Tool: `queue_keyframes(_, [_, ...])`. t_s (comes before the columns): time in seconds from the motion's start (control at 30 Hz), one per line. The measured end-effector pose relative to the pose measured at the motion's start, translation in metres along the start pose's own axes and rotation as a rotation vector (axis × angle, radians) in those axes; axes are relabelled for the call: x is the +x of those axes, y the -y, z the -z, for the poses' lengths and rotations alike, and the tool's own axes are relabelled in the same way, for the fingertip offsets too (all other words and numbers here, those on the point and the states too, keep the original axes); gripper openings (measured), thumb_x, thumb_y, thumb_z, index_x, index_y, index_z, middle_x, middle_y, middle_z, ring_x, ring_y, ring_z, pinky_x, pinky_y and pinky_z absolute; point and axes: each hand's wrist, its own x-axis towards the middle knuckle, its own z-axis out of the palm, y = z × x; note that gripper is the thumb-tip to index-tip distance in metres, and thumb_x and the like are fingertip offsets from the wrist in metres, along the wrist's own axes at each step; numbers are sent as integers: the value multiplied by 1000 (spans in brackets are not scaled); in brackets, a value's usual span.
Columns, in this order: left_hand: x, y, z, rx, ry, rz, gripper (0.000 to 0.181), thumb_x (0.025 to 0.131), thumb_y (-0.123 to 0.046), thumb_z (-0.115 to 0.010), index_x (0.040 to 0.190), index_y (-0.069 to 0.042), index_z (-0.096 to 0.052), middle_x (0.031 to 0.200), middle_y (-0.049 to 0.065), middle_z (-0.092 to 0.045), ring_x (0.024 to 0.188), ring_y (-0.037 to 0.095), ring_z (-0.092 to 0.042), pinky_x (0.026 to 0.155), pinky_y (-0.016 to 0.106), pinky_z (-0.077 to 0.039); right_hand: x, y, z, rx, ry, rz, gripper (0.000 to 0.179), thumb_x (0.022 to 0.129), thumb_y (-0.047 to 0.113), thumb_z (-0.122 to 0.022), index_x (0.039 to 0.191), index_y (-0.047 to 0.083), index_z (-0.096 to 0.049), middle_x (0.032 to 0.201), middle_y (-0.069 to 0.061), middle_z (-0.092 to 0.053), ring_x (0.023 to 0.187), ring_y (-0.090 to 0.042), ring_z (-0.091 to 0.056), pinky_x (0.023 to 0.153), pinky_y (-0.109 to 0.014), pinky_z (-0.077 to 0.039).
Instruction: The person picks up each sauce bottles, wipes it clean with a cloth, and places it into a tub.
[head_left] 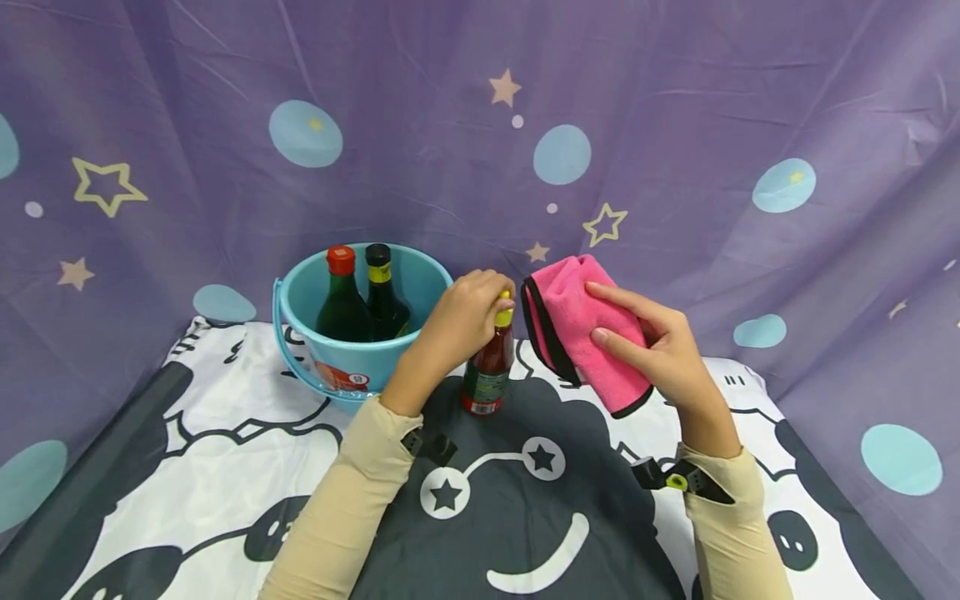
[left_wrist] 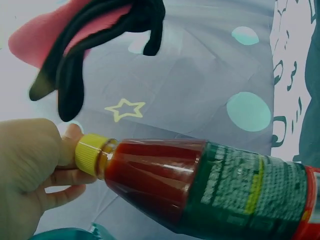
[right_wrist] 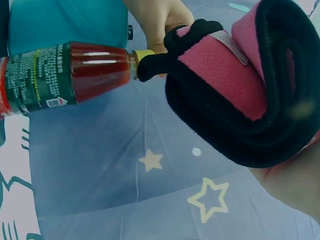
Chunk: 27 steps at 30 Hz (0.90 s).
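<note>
A bottle of red sauce with a yellow cap and a green label stands upright on the printed cloth, right of the bucket. My left hand pinches it by the cap from above. Up and to the right, my right hand holds a folded pink cloth with black edging, thumb and fingers on its near side. The cloth is apart from the bottle in the head view. In the right wrist view the folded cloth hides most of the right hand.
A light blue bucket with a handle stands at the left. Inside it are a red-capped dark bottle and a black-capped dark bottle. A purple curtain with stars hangs behind. The surface is covered by a sheep-patterned cloth.
</note>
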Motion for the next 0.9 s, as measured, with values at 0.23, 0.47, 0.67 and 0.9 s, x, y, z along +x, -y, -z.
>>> queue_keyframes(0.23, [1, 4, -4, -10, -16, -8, 18, 99, 2, -59, 111, -2, -71, 98, 11, -72, 92, 28, -65, 88, 42, -54, 2, -6, -11, 27, 24, -27, 52, 89, -6, -70, 139, 8, -63, 119, 1, -71, 87, -15, -68, 66, -25, -60])
queue_keyframes(0.47, [1, 1, 8, 55, 47, 17, 25, 96, -4, -63, 119, -8, -73, 107, 8, -76, 95, 29, -68, 90, 44, -54, 5, -17, -25, -36, 96, -61, 52, 91, 1, -72, 141, 13, -62, 127, -2, -67, 84, -18, -67, 62, -28, -58])
queue_keyframes(0.67, [1, -1, 13, 88, 92, 18, 27, 98, -7, -62, 123, -9, -72, 111, 8, -76, 97, 28, -67, 92, 43, -54, 10, -31, -38, -119, 160, -80, 57, 92, 2, -73, 145, 15, -59, 112, -12, -68, 73, -17, -64, 58, -29, -56])
queue_keyframes(0.9, [1, -2, 10, 126, 47, -18, 30, 92, 3, -60, 116, -8, -75, 103, 8, -76, 90, 29, -68, 88, 44, -54, 11, -37, -50, -121, 110, -83, 59, 86, -1, -77, 142, 9, -61, 107, -20, -70, 73, -15, -63, 59, -26, -55])
